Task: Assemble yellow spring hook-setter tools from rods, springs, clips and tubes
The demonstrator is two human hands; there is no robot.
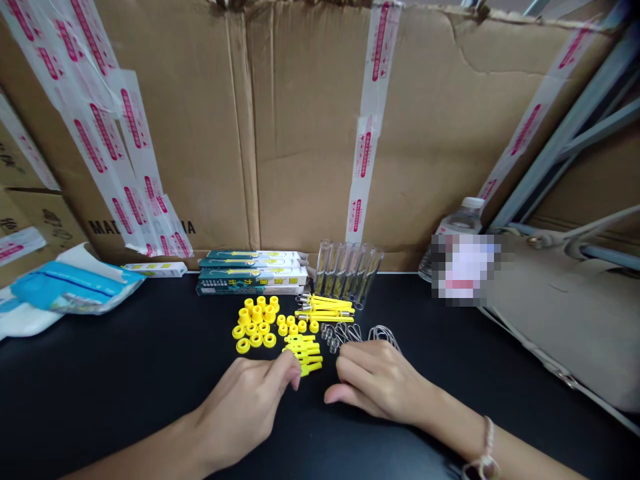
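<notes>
My left hand (245, 400) is closed in a loose curl at the near side of several yellow flat pieces with stems (311, 359), partly covering them. No object shows in it. My right hand (380, 383) is curled too, its thumb held out to the left, with nothing visible in its fingers. Just beyond it lie bent metal wire loops (384, 333), wire hooks (348, 331) and small springs (329, 339). Yellow flanged bushings and rings (257, 324), small yellow caps (293, 325) and yellow rods with metal ends (327, 309) sit farther back in groups.
Several clear tubes (346, 270) stand beside stacked printed boxes (253, 273) on the black table (150, 373). A blue packet (75, 287) is at left. A bottle (463, 217) and a beige bag (560, 307) are at right. A taped cardboard box (305, 133) forms the back.
</notes>
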